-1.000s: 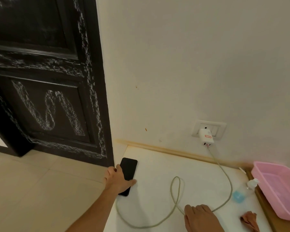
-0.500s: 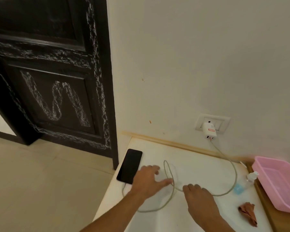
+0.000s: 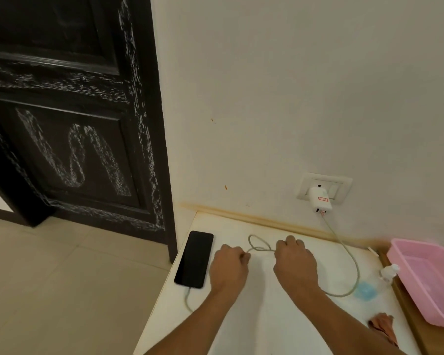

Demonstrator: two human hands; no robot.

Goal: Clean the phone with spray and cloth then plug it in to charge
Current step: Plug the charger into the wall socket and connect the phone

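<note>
Phone (image 3: 194,259) lies along the left edge of the surface (image 3: 267,324), long axis toward the wall, cable (image 3: 263,250) in its near end. Just right, the left hand (image 3: 228,267), nearer it, and the right hand (image 3: 295,265) each pinch the cable in curled fingers, a loop between; beyond, the charger (image 3: 319,199) sits in the wall.

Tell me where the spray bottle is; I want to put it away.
In the head view, the spray bottle lies at the right of the white table, between the charging cable and the pink tub, just beyond the brown cloth.
</note>
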